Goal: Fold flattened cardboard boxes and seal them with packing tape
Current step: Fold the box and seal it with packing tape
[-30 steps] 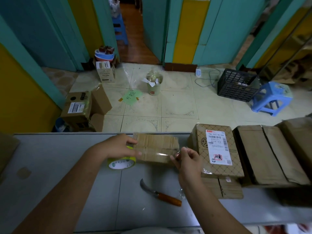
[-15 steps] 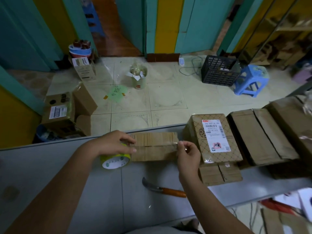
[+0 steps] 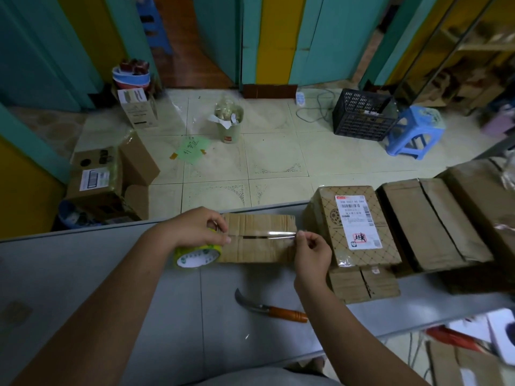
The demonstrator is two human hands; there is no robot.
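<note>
R hand [image 3: 312,252] pinch, glossy tape [image 3: 267,233], round roll [image 3: 195,256], box [image 3: 259,250]

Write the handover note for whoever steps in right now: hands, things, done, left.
Left hand holds the roll at the left end of the box. Right hand pinches the tape by its free end at the right end.
Tape spans the flap seam; knife lies on the table nearer you; flat boxes stacked at right.
Done: box folded, flaps closed.
Left: press tape down, cut it, likely with the knife, then fold the rest.
</note>
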